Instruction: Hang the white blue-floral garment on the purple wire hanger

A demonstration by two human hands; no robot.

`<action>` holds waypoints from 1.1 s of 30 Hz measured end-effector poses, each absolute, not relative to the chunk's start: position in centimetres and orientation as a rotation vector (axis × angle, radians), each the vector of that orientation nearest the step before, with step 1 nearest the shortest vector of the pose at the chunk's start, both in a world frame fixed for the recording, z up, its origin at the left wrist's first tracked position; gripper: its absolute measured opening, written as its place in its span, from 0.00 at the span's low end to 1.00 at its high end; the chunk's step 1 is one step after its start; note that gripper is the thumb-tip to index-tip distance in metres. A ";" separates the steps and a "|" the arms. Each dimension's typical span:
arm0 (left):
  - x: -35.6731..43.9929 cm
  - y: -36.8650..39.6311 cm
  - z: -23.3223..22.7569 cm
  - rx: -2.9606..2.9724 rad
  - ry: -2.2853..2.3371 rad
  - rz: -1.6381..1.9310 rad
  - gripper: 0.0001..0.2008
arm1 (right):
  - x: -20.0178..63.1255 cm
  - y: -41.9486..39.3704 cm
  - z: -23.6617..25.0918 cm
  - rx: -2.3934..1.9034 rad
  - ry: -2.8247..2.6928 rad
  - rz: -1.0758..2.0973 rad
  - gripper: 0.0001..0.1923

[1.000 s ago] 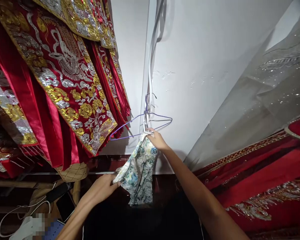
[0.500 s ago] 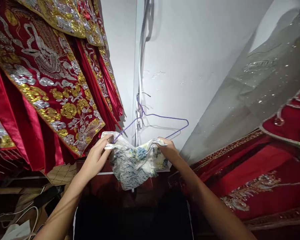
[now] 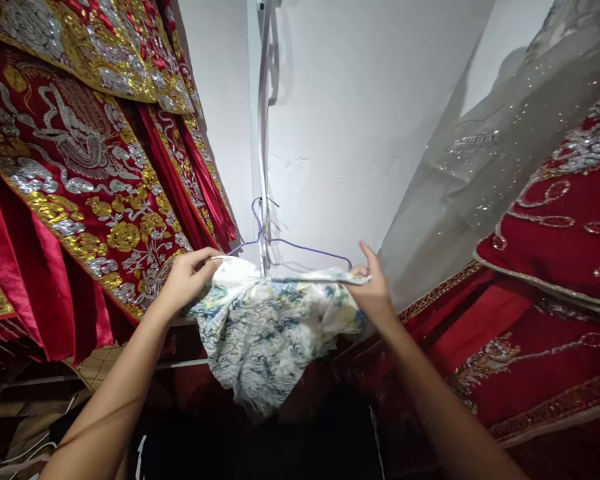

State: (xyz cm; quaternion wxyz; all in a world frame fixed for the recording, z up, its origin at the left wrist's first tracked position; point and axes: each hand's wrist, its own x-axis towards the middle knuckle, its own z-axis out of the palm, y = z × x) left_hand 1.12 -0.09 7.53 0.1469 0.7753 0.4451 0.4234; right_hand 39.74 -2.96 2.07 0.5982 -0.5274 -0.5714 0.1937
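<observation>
A floral garment (image 3: 265, 327) in white, blue and yellow hangs below a purple wire hanger (image 3: 305, 247), whose hook is up against the pale strip on the wall. At the garment's left upper corner, my left hand (image 3: 193, 277) pinches the white fabric between thumb and fingers. My right hand (image 3: 373, 287) grips the right end of the top edge close to the hanger's right tip, with the thumb sticking up. The top edge is stretched between both hands. Cloth covers the lower part of the hanger.
Red robes with gold and silver sequins (image 3: 90, 180) hang on the left. To the right are a sparkly sheer cloth (image 3: 460, 180) and a red beaded garment (image 3: 555, 267). Behind the hanger stands a white wall (image 3: 340, 120). Cables (image 3: 25, 453) lie low on the left.
My right hand has moved outward to the right with its end of the garment, my left slightly left. The garment is now spread wider and its top edge is straighter, covering more of the hanger.
</observation>
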 end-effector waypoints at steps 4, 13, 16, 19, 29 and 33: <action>-0.4 0.9 8.7 1.937 1.109 1.015 0.15 | 44.4 -1.8 5.1 -1.276 -1.527 0.867 0.15; -0.5 0.4 4.0 1.039 0.803 0.886 0.16 | 34.4 -1.3 5.7 -1.072 -1.231 1.129 0.19; -0.4 -0.3 3.3 0.972 0.838 1.050 0.16 | 33.6 0.4 4.6 -1.046 -1.130 0.765 0.32; -1.3 -0.9 3.5 0.999 0.863 1.022 0.15 | 35.6 1.8 3.6 -1.087 -1.156 0.542 0.48; -1.5 -1.2 3.8 1.192 0.993 1.088 0.18 | 40.1 0.6 4.0 -1.265 -1.614 0.453 0.22; -1.9 0.2 3.9 1.480 1.219 1.330 0.19 | 40.2 0.0 7.0 -1.157 -1.781 0.598 0.23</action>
